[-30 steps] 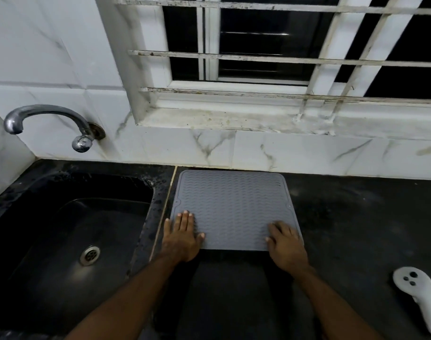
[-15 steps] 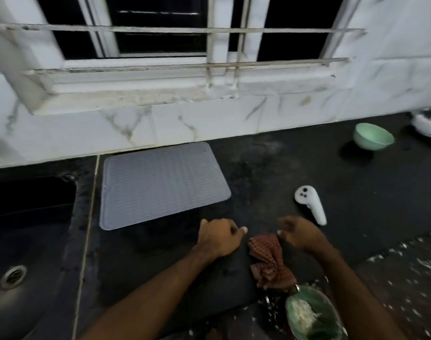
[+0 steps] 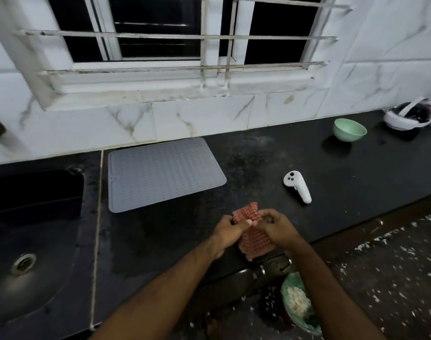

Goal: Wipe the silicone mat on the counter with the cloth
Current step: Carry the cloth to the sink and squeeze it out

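A grey ribbed silicone mat (image 3: 163,173) lies flat on the black counter (image 3: 258,155), close to the tiled wall and just right of the sink. A red checked cloth (image 3: 254,239) is held above the counter's front edge, to the right of the mat. My left hand (image 3: 228,231) grips the cloth's upper left part. My right hand (image 3: 278,228) pinches its upper right part, and the two hands almost touch. The cloth's lower part hangs down between my wrists. Neither hand touches the mat.
A black sink (image 3: 30,241) with a drain lies at the left. A white controller (image 3: 298,187), a green bowl (image 3: 349,130) and a white headset (image 3: 408,116) stand on the counter to the right. A green bin with scraps (image 3: 299,305) sits on the floor below.
One second ago both hands lay on the mat's near edge. They then moved right to the cloth on the counter. Now both hold it lifted. The view has swung to the right.
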A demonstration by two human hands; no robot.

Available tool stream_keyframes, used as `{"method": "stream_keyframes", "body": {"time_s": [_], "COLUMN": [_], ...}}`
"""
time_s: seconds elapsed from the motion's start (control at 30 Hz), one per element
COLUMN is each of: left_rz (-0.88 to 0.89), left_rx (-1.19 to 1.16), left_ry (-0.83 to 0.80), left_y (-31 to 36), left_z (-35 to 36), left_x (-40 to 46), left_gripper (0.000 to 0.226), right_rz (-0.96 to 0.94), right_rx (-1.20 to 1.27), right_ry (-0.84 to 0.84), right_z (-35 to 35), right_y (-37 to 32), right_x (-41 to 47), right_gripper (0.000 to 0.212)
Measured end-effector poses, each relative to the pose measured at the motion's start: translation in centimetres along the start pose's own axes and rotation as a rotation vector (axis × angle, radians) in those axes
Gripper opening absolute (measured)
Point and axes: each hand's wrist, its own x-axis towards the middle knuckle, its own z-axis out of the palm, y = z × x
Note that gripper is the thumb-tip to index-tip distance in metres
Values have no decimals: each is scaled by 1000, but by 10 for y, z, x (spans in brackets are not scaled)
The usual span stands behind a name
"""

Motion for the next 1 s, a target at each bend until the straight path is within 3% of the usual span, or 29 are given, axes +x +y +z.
{"method": "stream_keyframes", "body": {"time_s": [0.03, 0.17, 0.27, 0.37, 0.57, 0.63, 0.7, 0.8, 0.87, 0.93, 1.0], "left_rz": [26, 92, 149, 227, 205, 251, 290, 314, 308, 265, 212], "left_rx": [-97, -449, -457, -418, -61, 14, 10, 66, 53, 39, 37], "left_ry": [7, 46, 116, 214, 378, 461, 434, 429, 530, 651, 743], "left_y": [2, -3, -7, -16, -33, -37, -32, -19, -19, -23, -32], "left_z": [-9, -54, -88, -127, -225, -262, -301, -355, -394, -429, -462], "left_x": [-5, -10, -17, -24, -44, -52, -67, -95, -114, -136, -153], "left_gripper": [22, 52, 44, 36, 41, 61, 73, 50, 26, 16, 16], "right_rz": [-1, 10, -6, -61, -222, -366, -493, -554, -446, -404, -437], "right_rx": [110, 381, 406, 484, 60, -107, -211, -200, -149, -309, -464], "right_ry": [-58, -152, -100, -250, -510, -649, -810, -945, -1033, -1082, -1087], "right_z": [2, 21, 45, 81, 181, 219, 256, 299, 326, 353, 381], "right_y": [-9, -34, -47, -70, -117, -146, -175, -216, -238, -245, -243], "right_x": [-6, -14, -10, -2, 19, 17, 12, 15, 20, 20, 15], "right_gripper": [23, 22, 19, 22, 27, 30, 31, 29, 33, 38, 22]}}
